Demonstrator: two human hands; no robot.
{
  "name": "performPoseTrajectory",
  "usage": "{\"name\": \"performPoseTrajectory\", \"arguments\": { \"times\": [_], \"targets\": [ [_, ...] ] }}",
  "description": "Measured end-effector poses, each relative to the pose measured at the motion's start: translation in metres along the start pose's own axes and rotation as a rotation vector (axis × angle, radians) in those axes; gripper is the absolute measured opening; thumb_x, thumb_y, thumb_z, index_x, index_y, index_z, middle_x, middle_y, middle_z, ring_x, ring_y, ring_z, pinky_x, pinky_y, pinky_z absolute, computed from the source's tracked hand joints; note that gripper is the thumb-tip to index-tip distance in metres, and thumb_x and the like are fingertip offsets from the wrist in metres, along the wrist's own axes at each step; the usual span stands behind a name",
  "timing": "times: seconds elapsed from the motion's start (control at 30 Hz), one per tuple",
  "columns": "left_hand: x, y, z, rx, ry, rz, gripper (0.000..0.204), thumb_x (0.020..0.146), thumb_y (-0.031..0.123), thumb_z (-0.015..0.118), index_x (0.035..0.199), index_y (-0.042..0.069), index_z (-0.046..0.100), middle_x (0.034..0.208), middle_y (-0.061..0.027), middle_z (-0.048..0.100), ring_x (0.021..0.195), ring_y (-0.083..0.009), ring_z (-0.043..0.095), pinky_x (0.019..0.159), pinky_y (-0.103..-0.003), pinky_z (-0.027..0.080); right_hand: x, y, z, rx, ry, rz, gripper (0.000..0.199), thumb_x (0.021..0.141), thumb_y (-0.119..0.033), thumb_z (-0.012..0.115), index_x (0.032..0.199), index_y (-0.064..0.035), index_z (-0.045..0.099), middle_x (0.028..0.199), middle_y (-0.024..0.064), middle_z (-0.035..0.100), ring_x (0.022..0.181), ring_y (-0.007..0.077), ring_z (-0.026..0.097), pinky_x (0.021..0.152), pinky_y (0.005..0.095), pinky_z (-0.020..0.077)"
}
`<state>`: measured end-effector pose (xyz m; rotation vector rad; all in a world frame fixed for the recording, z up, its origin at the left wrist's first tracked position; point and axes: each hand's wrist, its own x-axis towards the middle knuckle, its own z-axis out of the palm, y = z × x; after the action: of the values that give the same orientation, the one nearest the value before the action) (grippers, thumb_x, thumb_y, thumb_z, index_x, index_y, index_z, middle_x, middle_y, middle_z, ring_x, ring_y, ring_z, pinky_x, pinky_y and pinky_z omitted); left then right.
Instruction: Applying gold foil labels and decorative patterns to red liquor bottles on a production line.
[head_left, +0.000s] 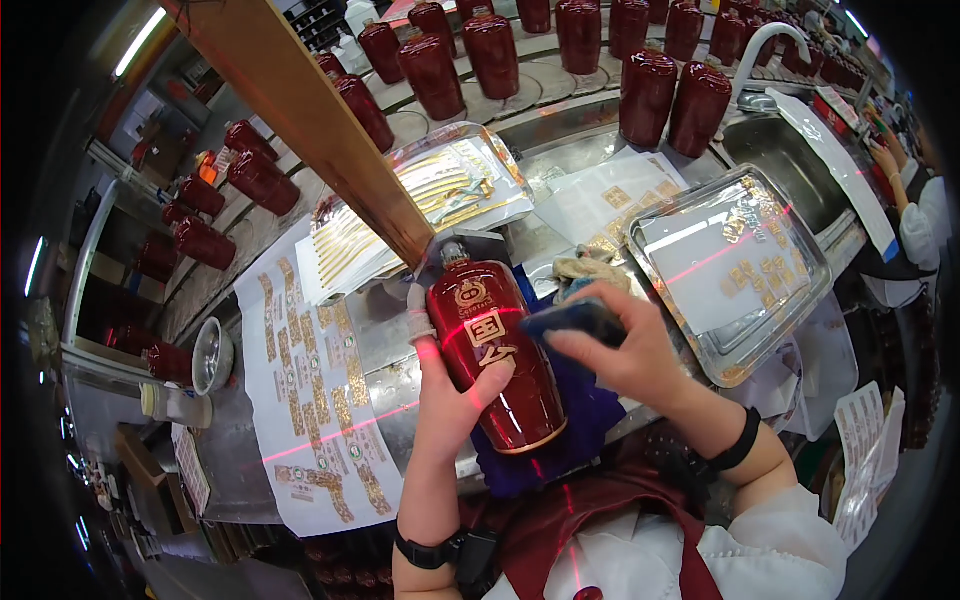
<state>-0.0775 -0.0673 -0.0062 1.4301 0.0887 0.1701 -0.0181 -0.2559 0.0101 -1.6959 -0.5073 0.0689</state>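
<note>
A glossy dark-red glass bottle [483, 385] with gold decals on its front lies tilted back on a purple cloth [590, 405]. My left hand [450, 385] grips its left side, the thumb resting on the front by the lower decal. White wrapping covers one of its fingers. My right hand [640, 345] is closed on a dark blue pad [575, 325], blurred, close to the bottle's right side; its exact kind is unclear. Behind that hand lies a crumpled beige cloth [590, 270].
Decal sheets [320, 400] cover the bench at left. A wooden post [310, 120] rises behind the bottle. Trays [735, 375] with decals stand right and behind. More red bottles [645, 95] line the back, near a sink [785, 165]. Another person's arm [915, 225] shows at far right.
</note>
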Motion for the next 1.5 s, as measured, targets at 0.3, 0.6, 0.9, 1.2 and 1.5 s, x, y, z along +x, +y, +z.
{"name": "performPoseTrajectory", "arguments": {
  "times": [0.3, 0.6, 0.9, 1.2, 1.5],
  "targets": [
    [0.002, 0.003, 0.0, 0.042, -0.015, -0.041, 0.098, 0.076, 0.007, 0.073, 0.147, 0.006, 0.006, 0.131, -0.0162, 0.047, 0.115, -0.0235, 0.055, 0.096, -0.037, 0.048, 0.011, -0.006, -0.001, -0.146, -0.131, -0.202, 0.018, 0.08, -0.01, 0.072, 0.096, -0.0047, 0.066, 0.083, 0.012, 0.066, 0.074, 0.0261, 0.066, 0.065, 0.0319, 0.0502],
    [0.002, 0.008, 0.002, 0.052, -0.028, -0.123, 0.112, 0.073, 0.028, 0.08, 0.15, 0.005, 0.002, 0.139, -0.0141, 0.041, 0.123, -0.0241, 0.048, 0.103, -0.038, 0.041, 0.057, -0.024, 0.01, -0.297, -0.205, -0.446, 0.022, 0.074, -0.005, 0.068, 0.093, -0.0028, 0.059, 0.084, 0.0128, 0.059, 0.082, 0.0349, 0.061, 0.07, 0.0427, 0.0503],
    [0.004, 0.002, -0.005, 0.067, -0.061, -0.093, 0.111, 0.074, 0.021, 0.075, 0.151, 0.004, -0.002, 0.143, -0.015, 0.035, 0.129, -0.0252, 0.041, 0.106, -0.038, 0.037, 0.077, -0.023, 0.015, -0.333, -0.293, -0.522, 0.018, 0.077, -0.008, 0.071, 0.094, -0.0039, 0.066, 0.088, 0.0117, 0.065, 0.081, 0.0306, 0.065, 0.07, 0.0361, 0.0525],
    [0.013, -0.003, -0.012, -0.468, 0.005, -0.041, 0.101, 0.081, 0.014, 0.073, 0.152, 0.009, 0.001, 0.141, -0.015, 0.038, 0.125, -0.0254, 0.047, 0.102, -0.039, 0.043, 0.036, -0.02, 0.007, -0.246, -0.379, -0.791, 0.031, 0.062, 0.005, 0.07, 0.09, -0.0071, 0.068, 0.09, 0.0055, 0.064, 0.078, 0.0263, 0.059, 0.069, 0.0361, 0.0478],
    [0.006, 0.002, -0.011, -0.141, -0.164, 0.028, 0.107, 0.078, 0.02, 0.074, 0.152, 0.012, -0.003, 0.141, -0.0167, 0.038, 0.126, -0.0278, 0.047, 0.103, -0.042, 0.042, -0.01, 0.006, -0.005, 0.245, -0.149, -0.137, 0.035, 0.08, 0.005, 0.069, 0.097, -0.0071, 0.041, 0.107, 0.0125, 0.056, 0.09, 0.016, 0.059, 0.082, 0.033, 0.0509]
  ]
}}
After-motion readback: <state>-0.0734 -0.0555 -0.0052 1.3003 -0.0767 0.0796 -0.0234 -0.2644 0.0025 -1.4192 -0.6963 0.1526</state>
